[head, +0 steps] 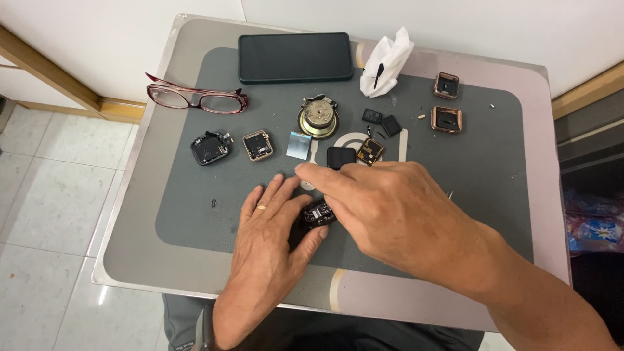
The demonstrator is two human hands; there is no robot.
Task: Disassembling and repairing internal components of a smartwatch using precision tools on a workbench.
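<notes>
My left hand [266,234], with a ring on one finger, lies flat on the grey mat [195,208], its thumb against a small black opened watch body [318,212]. My right hand [390,208] reaches across from the right, over that watch body, with its fingers pointing left and pinched together near a white strip on the mat. What the fingertips hold is hidden. Just beyond the right hand lie a black square part [340,156] and a gold-rimmed watch module [371,151].
On the mat lie a dark phone [295,57], red glasses [197,99], a crumpled white tissue [387,62], a round metal mechanism [318,117], a silver square piece [299,145], two opened watch cases [210,148] at left and two copper-coloured cases [447,119] at right. Tiled floor [52,208] lies left of the table.
</notes>
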